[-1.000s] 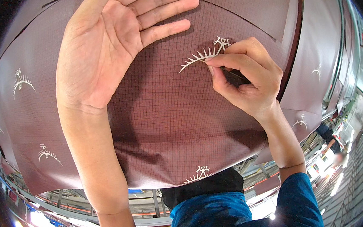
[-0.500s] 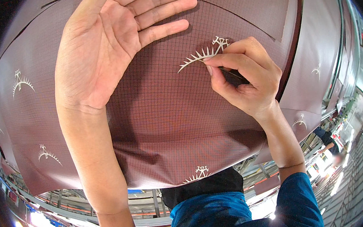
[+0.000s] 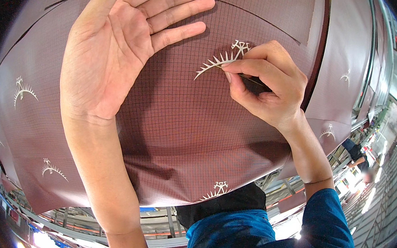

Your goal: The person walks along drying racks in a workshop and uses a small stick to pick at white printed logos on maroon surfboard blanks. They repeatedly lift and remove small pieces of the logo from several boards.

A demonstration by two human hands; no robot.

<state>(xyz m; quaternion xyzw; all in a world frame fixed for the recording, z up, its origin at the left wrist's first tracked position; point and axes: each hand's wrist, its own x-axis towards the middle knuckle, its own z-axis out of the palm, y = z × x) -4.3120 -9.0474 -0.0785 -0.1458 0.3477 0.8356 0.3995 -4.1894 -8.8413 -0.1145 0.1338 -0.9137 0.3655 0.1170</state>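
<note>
A large maroon sheet (image 3: pixel 183 111) with a fine dark grid spreads before me, its near edge draping in folds. Pale spiky arc-shaped motifs are on it. My right hand (image 3: pixel 269 81) is pinched at one such motif (image 3: pixel 212 62), fingertips at the curved band. Between thumb and forefinger runs a thin, dark, stick-like tool (image 3: pixel 255 80); its kind is not clear and its tip is tiny. Palm turned up, my left hand (image 3: pixel 114 56) lies over the sheet to the left, fingers straight and holding nothing. Its upper edge runs out of the picture.
More pale motifs show at the left (image 3: pixel 24 92), lower left (image 3: pixel 53 169) and near edge (image 3: pixel 217 190). A dark strip (image 3: pixel 322 30) borders the sheet on the right. Metal framing (image 3: pixel 160 225) lies below the drape. Another person (image 3: pixel 358 155) stands far off at the right.
My right hand has shifted very slightly left along the motif. The left hand stays practically where it was.
</note>
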